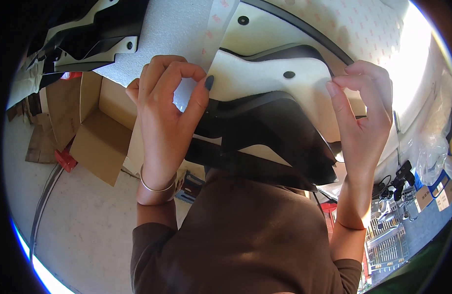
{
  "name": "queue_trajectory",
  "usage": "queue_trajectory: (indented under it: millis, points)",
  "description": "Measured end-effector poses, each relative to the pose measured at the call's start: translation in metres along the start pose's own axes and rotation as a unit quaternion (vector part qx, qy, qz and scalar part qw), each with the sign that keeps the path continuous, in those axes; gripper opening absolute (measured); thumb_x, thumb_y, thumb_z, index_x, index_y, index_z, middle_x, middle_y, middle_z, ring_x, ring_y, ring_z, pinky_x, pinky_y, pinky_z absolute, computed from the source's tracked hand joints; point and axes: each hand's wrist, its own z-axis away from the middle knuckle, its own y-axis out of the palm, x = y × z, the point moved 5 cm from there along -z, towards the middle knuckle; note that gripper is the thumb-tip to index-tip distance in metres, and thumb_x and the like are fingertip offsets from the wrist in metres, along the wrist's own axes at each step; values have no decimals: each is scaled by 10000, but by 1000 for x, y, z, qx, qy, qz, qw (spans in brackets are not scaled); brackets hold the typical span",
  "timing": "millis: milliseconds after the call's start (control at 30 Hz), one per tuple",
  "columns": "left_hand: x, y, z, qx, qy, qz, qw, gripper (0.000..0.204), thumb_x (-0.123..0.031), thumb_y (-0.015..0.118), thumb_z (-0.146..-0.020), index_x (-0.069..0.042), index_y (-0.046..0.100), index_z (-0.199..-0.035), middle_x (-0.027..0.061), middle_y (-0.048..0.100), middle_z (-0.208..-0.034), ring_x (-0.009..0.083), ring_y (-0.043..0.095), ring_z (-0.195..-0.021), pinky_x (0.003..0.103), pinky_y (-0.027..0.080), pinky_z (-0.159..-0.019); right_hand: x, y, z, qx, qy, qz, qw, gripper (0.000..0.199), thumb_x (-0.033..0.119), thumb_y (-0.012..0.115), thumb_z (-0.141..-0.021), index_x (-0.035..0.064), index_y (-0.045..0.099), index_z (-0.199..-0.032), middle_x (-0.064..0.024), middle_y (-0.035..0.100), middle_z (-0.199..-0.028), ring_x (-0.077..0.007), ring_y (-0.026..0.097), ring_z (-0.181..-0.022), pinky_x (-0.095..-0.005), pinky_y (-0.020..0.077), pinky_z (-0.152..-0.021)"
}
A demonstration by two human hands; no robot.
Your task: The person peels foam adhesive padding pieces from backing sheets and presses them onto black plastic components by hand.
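Note:
My left hand (164, 100) is closed in a pinch, with a small dark oval disc (209, 82) at the tips of thumb and forefinger. My right hand (368, 100) also pinches, thumb and forefinger meeting beside the right edge of a white-faced panel (265, 73). Whatever lies between those fingertips, if anything, is too small to make out. The panel has a wavy outline and a dark round spot (289, 75). Black shaped pieces (270, 117) overlap below it, close to my body. Behind it lies another white-faced piece (260, 32) with a similar dark spot.
White foam sheeting (169, 32) and a strip of printed backing paper (217, 24) lie at the back. More black-and-white shaped parts (96, 36) sit far left. An open cardboard box (105, 125) stands below them. Clear plastic wrap (432, 152) and a wire rack (387, 240) are at right.

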Motion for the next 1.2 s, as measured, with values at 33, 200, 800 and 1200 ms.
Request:
queue_trajectory:
  millis: [33,200,800,1200]
  points:
    - [0,0,-1,-1,-1,-1,1000,119,-183,642,-817,-80,592,-850,23,581,-943,159,541,-907,312,273,-911,1,1,-1,13,-10,28,999,105,16,725,-773,23,655,-851,-92,608,-979,-217,566,-914,-314,453,-812]
    - [-1,0,-1,25,2,13,1000,90,-140,659,-779,-88,603,-827,22,568,-942,205,508,-917,358,277,-868,8,2,-1,12,-30,56,998,118,19,736,-759,29,656,-845,-80,608,-984,-222,557,-931,-318,445,-810]
    - [0,5,1,34,14,-54,998,118,-116,683,-756,-108,587,-824,23,534,-922,233,492,-907,389,283,-831,11,12,0,14,-79,120,989,109,62,741,-761,71,664,-838,-45,594,-957,-223,525,-899,-351,395,-823]
    - [1,9,1,7,40,-69,997,136,-105,689,-742,-119,581,-824,18,530,-913,223,486,-887,381,273,-789,13,14,3,-10,-83,142,986,129,83,754,-754,75,663,-846,-43,589,-929,-220,524,-897,-342,387,-812]
